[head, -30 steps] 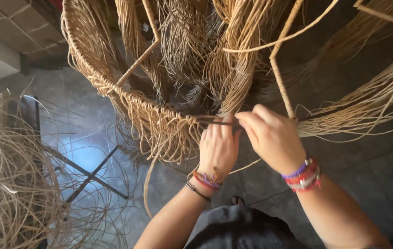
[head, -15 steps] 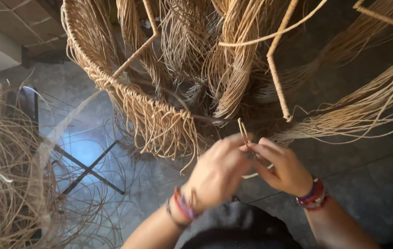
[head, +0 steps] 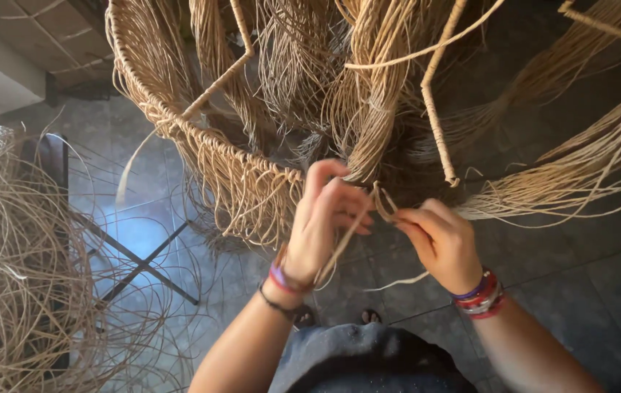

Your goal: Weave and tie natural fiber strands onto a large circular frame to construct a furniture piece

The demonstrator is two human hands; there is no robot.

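Landmark: woven rim (head: 201, 142), the braided edge of a large unfinished cane frame, curving from upper left down to the middle of the view.
Left hand (head: 329, 218): raised just below the lower end of the woven rim, fingers curled narrow and pinching a pale cane strand (head: 347, 244).
Right hand (head: 438, 240): just right of the left hand, fingers closed on the same cane strand where it bends into a small loop between the two hands.
Cane strand: runs from the loop between the hands down past the left wrist; a loose tail seems to trail below the right hand, though the thin line is hard to follow.
Wristbands (head: 479, 295): red, purple and white bands on the right wrist; similar bands on the left.
Hanging bundles (head: 369, 94): loose cane lengths drooping inside the frame, above the hands and right of the woven rim.
Wrapped rod (head: 438, 102): a bent, cane-wrapped bar of the frame, right of the bundles.
Loose coil (head: 19, 269): a tangle of cane far left of the woven rim.
Floor (head: 587, 276): dark tiles beneath the woven rim.
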